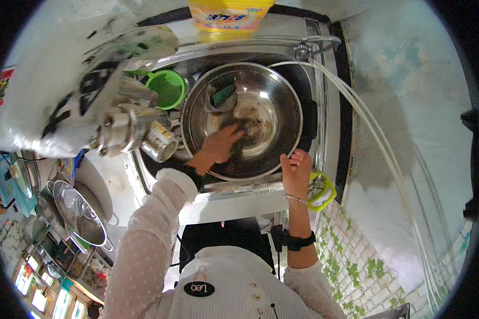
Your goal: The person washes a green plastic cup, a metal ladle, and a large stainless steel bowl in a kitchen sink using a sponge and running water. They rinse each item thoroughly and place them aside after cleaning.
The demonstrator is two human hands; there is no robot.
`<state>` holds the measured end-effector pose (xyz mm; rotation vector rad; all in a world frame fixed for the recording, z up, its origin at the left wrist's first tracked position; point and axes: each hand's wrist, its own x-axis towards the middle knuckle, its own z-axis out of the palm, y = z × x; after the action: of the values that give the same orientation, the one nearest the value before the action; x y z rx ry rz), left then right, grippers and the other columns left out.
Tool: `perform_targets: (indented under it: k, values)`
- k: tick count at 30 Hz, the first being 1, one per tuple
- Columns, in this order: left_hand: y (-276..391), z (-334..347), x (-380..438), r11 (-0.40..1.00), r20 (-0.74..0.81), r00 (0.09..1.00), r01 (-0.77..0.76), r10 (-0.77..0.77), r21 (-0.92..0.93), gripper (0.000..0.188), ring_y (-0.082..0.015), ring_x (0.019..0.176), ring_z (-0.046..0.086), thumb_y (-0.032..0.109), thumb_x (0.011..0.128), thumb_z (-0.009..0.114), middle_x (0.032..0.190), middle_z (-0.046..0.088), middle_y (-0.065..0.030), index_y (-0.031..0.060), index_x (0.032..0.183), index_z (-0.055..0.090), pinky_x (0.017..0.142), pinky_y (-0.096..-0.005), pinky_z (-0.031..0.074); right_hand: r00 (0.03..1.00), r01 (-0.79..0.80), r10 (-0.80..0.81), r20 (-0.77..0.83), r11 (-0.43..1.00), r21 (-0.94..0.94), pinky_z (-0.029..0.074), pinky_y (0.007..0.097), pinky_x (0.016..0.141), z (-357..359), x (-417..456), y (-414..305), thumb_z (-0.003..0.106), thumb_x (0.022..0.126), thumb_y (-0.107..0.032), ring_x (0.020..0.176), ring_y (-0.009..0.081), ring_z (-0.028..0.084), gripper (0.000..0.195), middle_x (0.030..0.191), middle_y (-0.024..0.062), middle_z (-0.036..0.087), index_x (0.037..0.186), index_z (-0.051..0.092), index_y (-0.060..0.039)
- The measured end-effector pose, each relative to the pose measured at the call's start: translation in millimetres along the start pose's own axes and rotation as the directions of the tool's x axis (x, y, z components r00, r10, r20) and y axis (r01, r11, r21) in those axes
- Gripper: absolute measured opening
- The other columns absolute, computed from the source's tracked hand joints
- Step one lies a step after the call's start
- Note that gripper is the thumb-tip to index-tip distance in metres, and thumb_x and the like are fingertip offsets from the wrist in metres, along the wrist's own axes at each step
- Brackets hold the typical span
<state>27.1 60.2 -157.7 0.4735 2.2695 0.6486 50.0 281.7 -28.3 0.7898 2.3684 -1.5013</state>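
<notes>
A wide stainless steel basin sits in the sink below me, with dark specks on its shiny bottom. My left hand reaches inside it, fingers spread low near the specks, and nothing shows in its grasp. At the basin's near right rim, my right hand pinches the edge between thumb and curled fingers. Farther back in the basin lies a dark green piece, possibly a scouring pad, within a grey, see-through item I cannot make out. My left fingertips are apart from it.
A metal faucet juts in at left, beside a green plastic strainer. A yellow detergent tub stands behind the sink. White tubing arcs along the right. A yellow-green caddy hangs near my right wrist; a steel colander is left.
</notes>
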Motion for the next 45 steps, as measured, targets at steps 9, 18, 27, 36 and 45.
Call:
perform_targets:
  k: [9, 18, 27, 36, 45]
  values:
    - [21, 9, 18, 0.984, 0.259, 0.951, -0.178, 0.171, 0.002, 0.079, -0.0361, 0.134, 0.033, 0.012, 0.077, 0.061, 0.152, 0.022, -0.0152, 0.0179, 0.147, 0.025, 0.107, -0.0436, 0.037, 0.992, 0.076, -0.066, -0.106, 0.993, 0.094, 0.05, 0.032, 0.073, 25, 7, 5, 0.063, 0.083, -0.01, 0.089, 0.0221, 0.055, 0.04, 0.112, 0.0169, 0.049, 0.118, 0.048, 0.0023]
    - [-29, -30, 29, 0.985, 0.19, 0.97, 0.135, -0.153, 0.106, 0.077, -0.0352, 0.135, 0.032, 0.008, 0.078, 0.058, 0.155, 0.015, -0.0123, 0.0206, 0.147, 0.026, 0.105, -0.049, 0.037, 0.784, 0.375, -0.598, -0.169, 0.672, -0.639, 0.035, 0.0472, 0.095, 8, 10, -26, 0.064, 0.079, -0.011, 0.109, 0.04, 0.043, 0.044, 0.116, 0.0242, 0.045, 0.116, 0.048, 0.0056]
    - [-16, -27, 4, 0.978, 0.402, 0.913, -0.141, 0.07, 0.152, 0.076, -0.0339, 0.137, 0.029, 0.007, 0.079, 0.055, 0.154, 0.016, -0.0104, 0.0205, 0.147, 0.024, 0.106, -0.048, 0.036, 0.878, 0.249, -0.398, -0.266, 0.854, -0.457, 0.042, 0.0377, 0.078, -10, 62, -16, 0.072, 0.077, -0.015, 0.091, 0.0264, 0.048, 0.037, 0.096, 0.0151, 0.048, 0.097, 0.046, 0.0015]
    - [47, -23, 34, 0.991, 0.239, 0.963, -0.134, 0.126, 0.02, 0.078, -0.0328, 0.138, 0.028, 0.006, 0.077, 0.056, 0.153, 0.019, -0.0128, 0.0213, 0.147, 0.024, 0.107, -0.044, 0.036, 0.947, -0.315, 0.302, 0.106, 0.937, 0.149, 0.044, 0.0316, 0.057, -18, 141, -55, 0.051, 0.092, -0.047, 0.055, 0.021, 0.054, 0.049, 0.057, 0.0106, 0.052, 0.074, 0.056, -0.0016]
    - [-14, -30, 52, 0.994, 0.002, 1.0, 0.005, -0.006, 0.112, 0.078, -0.033, 0.136, 0.03, 0.017, 0.077, 0.059, 0.153, 0.02, -0.0133, 0.0184, 0.147, 0.024, 0.106, -0.0458, 0.037, 0.991, -0.06, 0.007, -0.132, 0.915, -0.399, 0.044, 0.0515, 0.081, -1, 158, -8, 0.033, 0.092, -0.06, 0.089, 0.0483, 0.058, 0.072, 0.087, 0.0303, 0.062, 0.087, 0.065, 0.0048]
